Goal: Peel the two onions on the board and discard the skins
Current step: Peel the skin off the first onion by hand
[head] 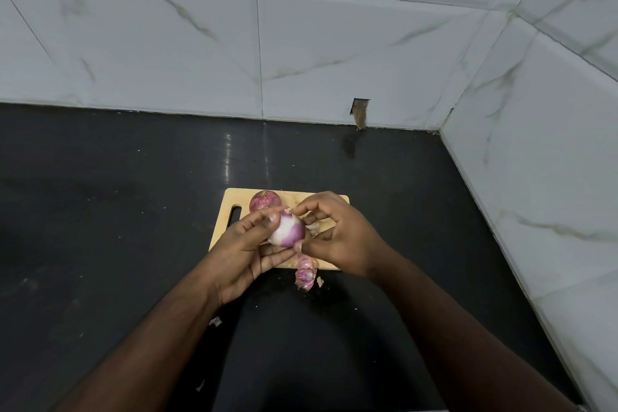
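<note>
Bare dark countertop (117,211) is lying open to the left of and behind the cutting board (234,197), while tiled walls (535,160) are closing off the back and right, and an unpeeled onion (264,200) and loose skins (306,273) are crowding the board.

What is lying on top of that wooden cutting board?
One unpeeled red onion sits at the far edge of the cutting board. The left hand and right hand hold a partly peeled onion above it, hiding most of the board's surface.
</note>
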Demonstrator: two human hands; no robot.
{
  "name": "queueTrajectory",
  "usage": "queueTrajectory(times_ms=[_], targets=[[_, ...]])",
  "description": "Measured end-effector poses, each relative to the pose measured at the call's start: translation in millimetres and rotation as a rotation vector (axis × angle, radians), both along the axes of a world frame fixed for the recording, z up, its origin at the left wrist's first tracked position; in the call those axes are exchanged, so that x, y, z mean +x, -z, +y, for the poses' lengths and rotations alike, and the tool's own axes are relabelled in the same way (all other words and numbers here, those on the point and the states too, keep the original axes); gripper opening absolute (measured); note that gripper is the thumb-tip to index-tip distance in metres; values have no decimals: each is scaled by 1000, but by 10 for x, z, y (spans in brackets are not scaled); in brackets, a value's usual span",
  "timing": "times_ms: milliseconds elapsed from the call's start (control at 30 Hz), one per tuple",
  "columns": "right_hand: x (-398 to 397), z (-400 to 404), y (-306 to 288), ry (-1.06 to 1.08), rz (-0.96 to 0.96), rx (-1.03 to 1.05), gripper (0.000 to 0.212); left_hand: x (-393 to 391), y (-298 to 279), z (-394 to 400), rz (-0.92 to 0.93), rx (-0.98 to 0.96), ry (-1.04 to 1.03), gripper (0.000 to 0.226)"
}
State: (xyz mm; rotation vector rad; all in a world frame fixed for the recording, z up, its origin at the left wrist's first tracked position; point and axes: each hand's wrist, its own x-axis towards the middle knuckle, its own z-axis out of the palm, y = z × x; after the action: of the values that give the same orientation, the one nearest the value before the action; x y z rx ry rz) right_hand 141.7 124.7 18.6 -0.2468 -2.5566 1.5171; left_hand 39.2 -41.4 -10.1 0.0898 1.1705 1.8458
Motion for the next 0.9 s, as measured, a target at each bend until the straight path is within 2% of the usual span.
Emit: queueTrajectory(times_ms=[100,233,467,667,900], targets=[[-38,37,-65,-128,-12,109,52,-4,-30,29,42,-75,29,49],[-105,47,-137,-152,-35,136,49,-12,-82,62,88,-148,67,60],[-154,55,-135,-176,-14,107,45,-24,-100,86,95,-203,57,46],[-149,23,-120,-161,-31,27,40,-1,-80,120,93,-230,68,51],[-142,-20,-52,-82,-27,40,43,13,-72,152,129,-232,20,47]])
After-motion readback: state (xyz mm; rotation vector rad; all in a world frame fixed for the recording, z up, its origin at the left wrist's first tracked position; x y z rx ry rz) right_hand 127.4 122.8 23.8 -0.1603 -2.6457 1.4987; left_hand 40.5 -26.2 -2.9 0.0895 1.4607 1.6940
